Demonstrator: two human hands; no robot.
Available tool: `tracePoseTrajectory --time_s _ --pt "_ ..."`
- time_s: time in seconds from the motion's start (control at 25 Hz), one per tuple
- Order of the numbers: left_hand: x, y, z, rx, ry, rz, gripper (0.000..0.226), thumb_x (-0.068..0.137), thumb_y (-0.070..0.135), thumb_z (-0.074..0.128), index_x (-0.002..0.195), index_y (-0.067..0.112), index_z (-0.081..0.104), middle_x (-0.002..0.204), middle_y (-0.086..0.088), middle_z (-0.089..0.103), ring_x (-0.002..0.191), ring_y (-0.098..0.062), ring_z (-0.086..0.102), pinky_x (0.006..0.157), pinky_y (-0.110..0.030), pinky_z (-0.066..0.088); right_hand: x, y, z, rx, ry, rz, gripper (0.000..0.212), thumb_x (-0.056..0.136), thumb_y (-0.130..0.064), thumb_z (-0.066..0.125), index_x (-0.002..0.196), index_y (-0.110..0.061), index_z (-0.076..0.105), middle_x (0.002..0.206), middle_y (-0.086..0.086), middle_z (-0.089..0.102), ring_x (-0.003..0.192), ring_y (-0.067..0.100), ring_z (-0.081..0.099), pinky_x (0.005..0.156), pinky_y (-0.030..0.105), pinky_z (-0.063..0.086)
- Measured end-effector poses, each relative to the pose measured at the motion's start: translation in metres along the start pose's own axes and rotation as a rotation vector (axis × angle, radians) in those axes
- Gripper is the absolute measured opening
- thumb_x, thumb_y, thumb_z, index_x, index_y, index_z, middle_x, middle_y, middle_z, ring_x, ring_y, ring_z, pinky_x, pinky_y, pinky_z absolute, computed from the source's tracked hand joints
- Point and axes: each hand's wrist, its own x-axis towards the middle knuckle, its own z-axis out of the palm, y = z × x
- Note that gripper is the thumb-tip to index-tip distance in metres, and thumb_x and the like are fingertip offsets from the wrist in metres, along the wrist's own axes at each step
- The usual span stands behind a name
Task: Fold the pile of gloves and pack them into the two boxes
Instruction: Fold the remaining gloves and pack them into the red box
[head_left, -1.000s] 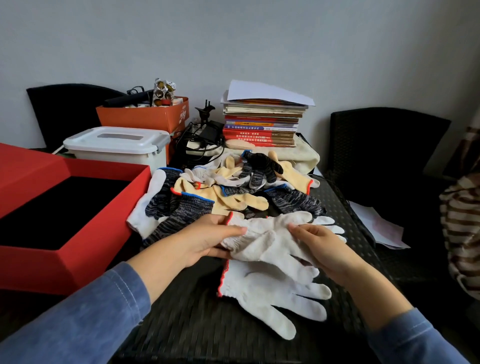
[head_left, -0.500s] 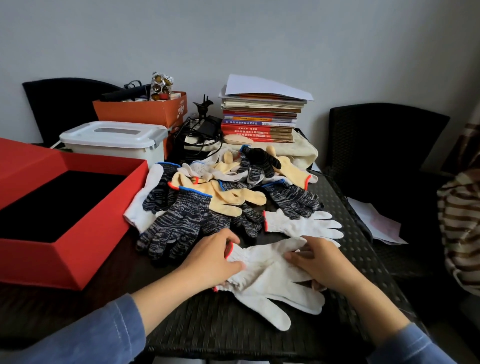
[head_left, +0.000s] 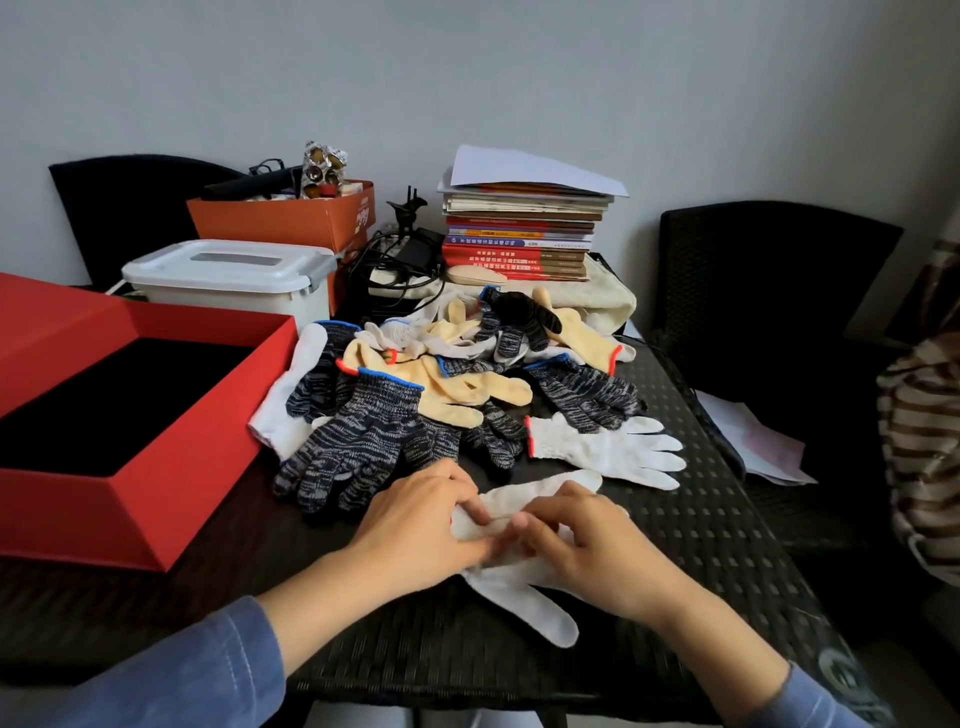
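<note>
- I had both hands down on the white gloves (head_left: 519, 587) at the near edge of the bench (head_left: 727, 545), the pair stacked one on the other with the fingers pointing to my right.
- My left hand (head_left: 421, 525) lay flat with its fingers pressing the cuff end; my right hand (head_left: 587, 545) was curled over the palm part, fingertips pinching the cloth close to the left thumb.
- I judged the step to be the fold itself: the left should pin the cuffs while the right carried the fingers over toward them, keeping both layers together.
- One loose white finger stuck out toward me below my right hand, so it wanted tucking in before the crease was pressed.
- The pile of gloves (head_left: 441, 384), grey, yellow and white, lay just behind my hands, untouched, with a single white glove (head_left: 602, 449) beside it.
- The red box (head_left: 171, 467) stood open at my left, its dark inside bare as far as I could see; the second box I could not identify with certainty.
</note>
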Motion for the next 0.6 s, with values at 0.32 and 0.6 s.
tracePoseTrajectory --time_s 0.32,0.6 --pt "-0.006 -0.008 -0.002 0.123 0.079 0.241 0.042 0.066 0.064 0.065 0.096 0.034 0.063 0.121 0.022 0.042 0.116 0.001 0.036 0.091 -0.025 0.037 -0.02 -0.011 -0.001 -0.089 -0.012 0.023 0.006 0.083 -0.034 0.062 0.087 -0.03 0.061 0.062 -0.014 0.054 0.063 0.0 0.05 0.058 0.018 0.037" --pt "-0.006 -0.018 0.0 0.046 0.076 0.567 0.009 0.081 0.033 0.066 0.085 0.029 0.073 0.096 0.018 0.063 0.097 -0.005 0.056 0.088 -0.028 0.043 -0.026 -0.007 0.002 -0.238 -0.148 -0.166 0.035 0.075 -0.051 0.064 0.103 -0.03 0.056 0.1 -0.012 0.052 0.093 0.007 0.045 0.072 0.023 0.038"
